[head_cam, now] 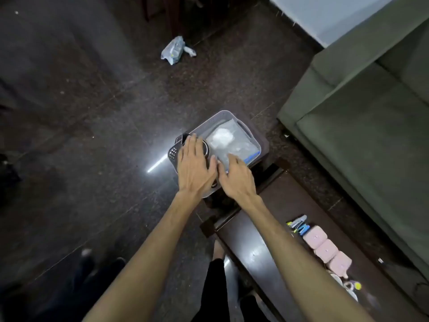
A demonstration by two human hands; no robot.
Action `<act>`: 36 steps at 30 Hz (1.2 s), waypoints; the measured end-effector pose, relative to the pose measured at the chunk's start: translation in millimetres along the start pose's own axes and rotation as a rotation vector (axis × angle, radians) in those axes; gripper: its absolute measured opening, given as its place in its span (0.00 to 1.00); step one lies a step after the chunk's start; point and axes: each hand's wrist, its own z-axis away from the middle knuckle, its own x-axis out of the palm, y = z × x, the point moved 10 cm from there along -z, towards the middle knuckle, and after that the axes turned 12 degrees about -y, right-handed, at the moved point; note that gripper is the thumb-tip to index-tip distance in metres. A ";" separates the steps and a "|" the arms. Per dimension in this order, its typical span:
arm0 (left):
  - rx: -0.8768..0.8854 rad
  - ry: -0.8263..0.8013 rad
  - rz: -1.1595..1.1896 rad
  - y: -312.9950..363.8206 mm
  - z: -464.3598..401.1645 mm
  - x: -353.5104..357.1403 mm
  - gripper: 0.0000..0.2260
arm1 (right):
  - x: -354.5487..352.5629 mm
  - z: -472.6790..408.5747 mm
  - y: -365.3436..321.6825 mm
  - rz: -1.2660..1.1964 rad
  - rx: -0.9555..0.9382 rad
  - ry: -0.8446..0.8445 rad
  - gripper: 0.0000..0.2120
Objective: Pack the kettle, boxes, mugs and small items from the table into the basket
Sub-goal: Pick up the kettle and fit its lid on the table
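A grey plastic basket (246,131) stands on the far end of a dark wooden table (285,205). A clear plastic bag with white contents (229,140) lies inside it. My left hand (195,163) rests flat, fingers spread, on a dark round kettle (206,148) at the basket's left side. My right hand (236,175) hovers over the basket's near edge with fingers loosely curled; whether it holds anything is hidden. Three pink boxes (326,251), small blue and yellow items (299,225) and white mugs (348,287) lie on the table at the lower right.
A green sofa (362,126) runs along the table's right side. A crumpled plastic bag (175,49) lies on the dark stone floor (81,112) far ahead. A dark perforated object (173,154) sits just left of the basket. My legs show at the bottom.
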 end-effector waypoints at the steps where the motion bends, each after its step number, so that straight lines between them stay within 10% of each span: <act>1: -0.039 0.052 0.082 -17.1 -7.2 -3.7 0.32 | 16.5 -10.2 3.6 -0.074 0.034 -0.052 0.26; 9: -0.413 -0.063 0.798 -122.1 -54.5 50.6 0.27 | 115.3 -54.9 33.1 -0.530 0.209 -0.339 0.35; 20: -0.265 0.025 0.977 -138.2 -81.5 86.9 0.19 | 125.6 -74.9 46.2 -0.911 0.025 0.290 0.31; 36: -0.157 0.238 0.970 -83.6 -45.8 35.4 0.25 | 63.3 -31.7 24.6 -0.908 -0.110 0.419 0.28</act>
